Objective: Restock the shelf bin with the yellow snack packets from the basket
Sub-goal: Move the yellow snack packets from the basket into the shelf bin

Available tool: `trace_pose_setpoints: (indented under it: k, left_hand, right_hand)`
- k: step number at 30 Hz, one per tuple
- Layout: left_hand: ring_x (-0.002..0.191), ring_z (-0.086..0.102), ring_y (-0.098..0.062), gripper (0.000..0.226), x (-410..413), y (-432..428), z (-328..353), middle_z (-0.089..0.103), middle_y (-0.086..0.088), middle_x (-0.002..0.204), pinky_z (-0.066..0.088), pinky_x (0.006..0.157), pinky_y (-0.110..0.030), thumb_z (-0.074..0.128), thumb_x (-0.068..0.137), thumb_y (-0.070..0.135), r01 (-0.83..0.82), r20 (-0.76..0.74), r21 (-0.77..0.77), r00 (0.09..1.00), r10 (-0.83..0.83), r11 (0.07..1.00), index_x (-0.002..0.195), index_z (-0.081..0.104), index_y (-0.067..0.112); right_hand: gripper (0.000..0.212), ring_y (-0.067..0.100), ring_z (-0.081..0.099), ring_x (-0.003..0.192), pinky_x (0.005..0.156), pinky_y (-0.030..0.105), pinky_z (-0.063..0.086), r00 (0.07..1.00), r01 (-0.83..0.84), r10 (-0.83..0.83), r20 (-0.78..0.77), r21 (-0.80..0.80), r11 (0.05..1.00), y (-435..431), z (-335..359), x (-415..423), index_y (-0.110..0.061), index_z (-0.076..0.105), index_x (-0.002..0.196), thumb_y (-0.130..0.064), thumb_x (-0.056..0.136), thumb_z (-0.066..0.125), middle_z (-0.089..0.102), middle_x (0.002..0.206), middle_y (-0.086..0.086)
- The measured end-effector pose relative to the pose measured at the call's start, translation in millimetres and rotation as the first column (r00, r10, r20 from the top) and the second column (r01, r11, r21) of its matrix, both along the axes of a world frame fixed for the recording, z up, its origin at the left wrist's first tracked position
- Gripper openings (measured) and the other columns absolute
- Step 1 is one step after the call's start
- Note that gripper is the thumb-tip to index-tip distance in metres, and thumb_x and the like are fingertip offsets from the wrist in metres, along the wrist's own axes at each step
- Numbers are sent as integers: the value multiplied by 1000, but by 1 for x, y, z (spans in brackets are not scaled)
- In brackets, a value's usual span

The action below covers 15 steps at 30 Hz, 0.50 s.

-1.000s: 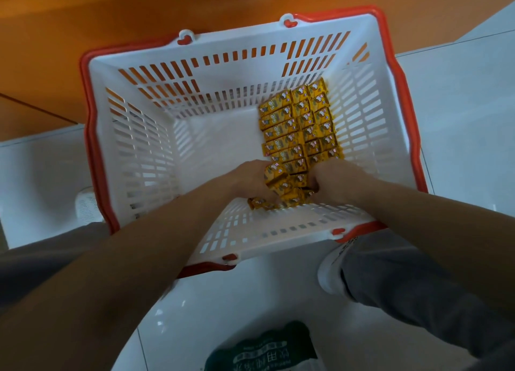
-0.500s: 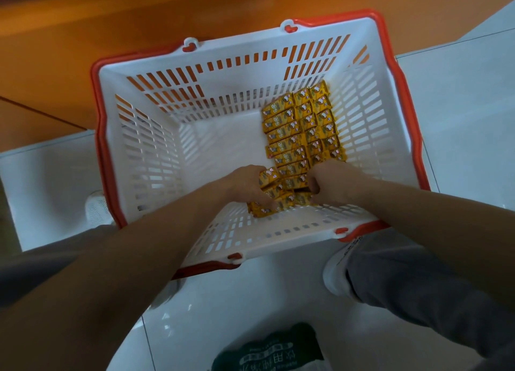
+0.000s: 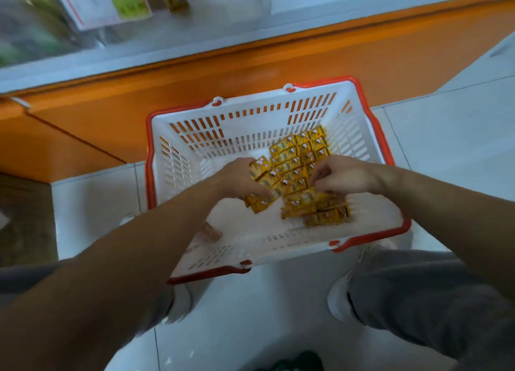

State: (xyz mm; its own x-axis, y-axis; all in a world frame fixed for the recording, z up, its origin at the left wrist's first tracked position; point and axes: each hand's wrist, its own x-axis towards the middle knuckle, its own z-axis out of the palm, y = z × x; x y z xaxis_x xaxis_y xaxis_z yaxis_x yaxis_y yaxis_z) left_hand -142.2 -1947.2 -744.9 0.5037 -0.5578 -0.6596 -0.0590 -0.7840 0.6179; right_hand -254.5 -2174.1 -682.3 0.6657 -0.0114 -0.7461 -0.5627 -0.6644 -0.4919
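A white plastic basket (image 3: 178, 159) with a red rim sits on the floor in front of the orange shelf base. Several yellow snack packets (image 3: 299, 153) lie in rows along its right side. My left hand (image 3: 239, 180) is closed around a bunch of yellow packets (image 3: 259, 167) lifted above the basket floor. My right hand (image 3: 345, 174) pinches more packets (image 3: 315, 206) that hang below its fingers, blurred by motion. Both hands are over the near half of the basket.
The orange shelf base (image 3: 250, 61) and a grey shelf ledge (image 3: 195, 33) with a blurred price tag (image 3: 111, 5) run across the top. My knees in grey trousers (image 3: 418, 292) flank the basket. A dark green bag (image 3: 292, 363) lies at the bottom edge.
Both hands have risen from the basket floor with packets in them. The camera has tilted up, so the shelf ledge now shows and the basket sits lower in view.
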Motion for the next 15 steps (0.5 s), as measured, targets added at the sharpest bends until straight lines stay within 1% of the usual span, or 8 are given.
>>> trace_pose_setpoints:
  k: [2, 4, 5, 6, 8, 9, 12, 15]
  left_hand:
    - [122, 60, -28, 98, 13, 4, 37, 55, -6, 142, 55, 84, -35, 92, 67, 44, -38, 72, 7, 997, 37, 999, 148, 46, 16]
    - [121, 60, -26, 101, 24, 8, 80, 53, -4, 144, 53, 72, -29, 93, 66, 45, -96, 100, -36, 990, 100, 995, 150, 43, 17]
    - [109, 67, -20, 92, 28, 11, 102, 60, -3, 135, 54, 62, -26, 94, 65, 42, -122, 101, -68, 987, 128, 990, 142, 51, 16]
    - [89, 72, -12, 76, 32, 14, 124, 70, -2, 118, 52, 51, -24, 95, 65, 38, -136, 120, -93, 982, 147, 986, 128, 60, 16]
    - [54, 67, 0, 45, 36, 23, 166, 75, 7, 74, 48, 41, -18, 96, 64, 31, -151, 188, -129, 967, 174, 980, 96, 67, 19]
    - [50, 64, 3, 38, 36, 29, 188, 73, 11, 65, 48, 42, -17, 96, 65, 29, -161, 210, -158, 959, 193, 974, 88, 66, 20]
    - [61, 68, -1, 24, 31, 44, 247, 76, 10, 72, 54, 57, -20, 94, 68, 25, -199, 229, -261, 938, 260, 945, 81, 74, 21]
    - [63, 72, -2, 17, 22, 56, 288, 77, 10, 72, 54, 55, -16, 92, 71, 18, -237, 168, -388, 932, 321, 891, 78, 77, 23]
  right_hand:
    - [18, 26, 71, 84, 77, 40, 62, 995, 90, -94, 45, 75, 993, -2, 32, 6, -8, 69, 107, -12, 91, 63, 66, 101, 9]
    - [18, 24, 71, 91, 80, 37, 61, 977, 165, -183, 108, 153, 974, -6, 67, 10, -11, 68, 107, -6, 91, 61, 65, 105, 5]
    - [19, 20, 69, 92, 79, 36, 61, 963, 203, -232, 136, 198, 959, -6, 85, 12, -11, 67, 107, -3, 90, 61, 64, 105, 3]
    - [22, 19, 67, 91, 79, 37, 60, 948, 238, -281, 153, 251, 938, -7, 104, 13, -10, 66, 109, 0, 90, 62, 63, 104, 5]
    - [32, 24, 64, 87, 78, 38, 60, 928, 273, -341, 146, 354, 894, -6, 140, 14, -9, 61, 116, 6, 88, 60, 61, 102, 16]
    - [36, 26, 65, 84, 74, 36, 61, 926, 269, -350, 140, 404, 874, -4, 158, 13, -8, 59, 119, 9, 88, 57, 60, 101, 18]
    - [46, 27, 70, 76, 61, 29, 60, 911, 243, -385, 151, 558, 793, 8, 201, 8, -9, 55, 122, 19, 87, 51, 65, 103, 16]
    - [51, 20, 71, 73, 58, 27, 58, 868, 215, -452, 205, 664, 716, 26, 227, 7, -13, 57, 121, 22, 84, 52, 63, 101, 16]
